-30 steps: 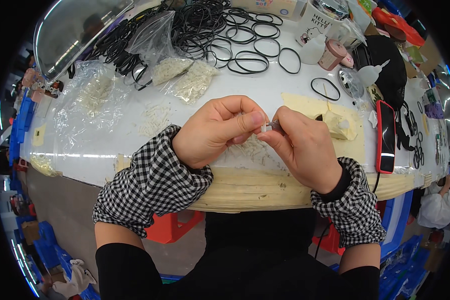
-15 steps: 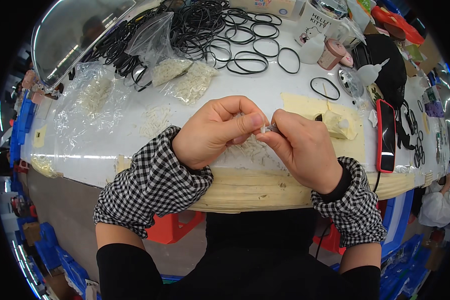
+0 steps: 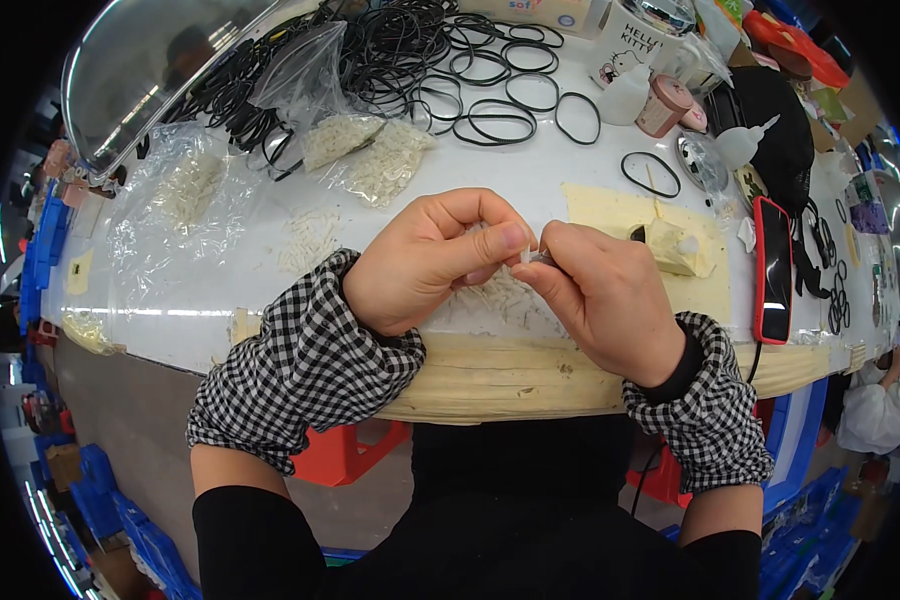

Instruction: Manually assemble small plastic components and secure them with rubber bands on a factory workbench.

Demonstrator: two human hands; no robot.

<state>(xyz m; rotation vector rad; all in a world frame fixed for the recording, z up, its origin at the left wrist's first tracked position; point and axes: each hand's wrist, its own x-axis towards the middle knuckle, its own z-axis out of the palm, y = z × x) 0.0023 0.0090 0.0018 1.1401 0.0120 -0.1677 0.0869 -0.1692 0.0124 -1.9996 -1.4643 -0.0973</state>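
Note:
My left hand (image 3: 425,262) pinches a small white piece (image 3: 526,257) between thumb and forefinger, over the near part of the table. Fingertips of my right hand (image 3: 615,295) meet it from the other side. They are closed on a small greyish thing (image 3: 543,258), mostly hidden by the fingers, whose kind I cannot make out. Below both hands lies a loose heap of small white pieces (image 3: 500,298), partly covered by them. More such pieces (image 3: 310,240) are scattered left of my left hand.
Clear bags of white pieces (image 3: 385,168) lie behind my hands, with another bag (image 3: 188,195) farther left. Black rings (image 3: 495,124) and tangled black loops (image 3: 390,50) fill the back. Rightward are a yellow-wrapped block (image 3: 672,250), a red-edged phone (image 3: 773,270) and a squeeze bottle (image 3: 738,147).
Both hands stay nearly in place. The fingertips shift very slightly around the small white piece.

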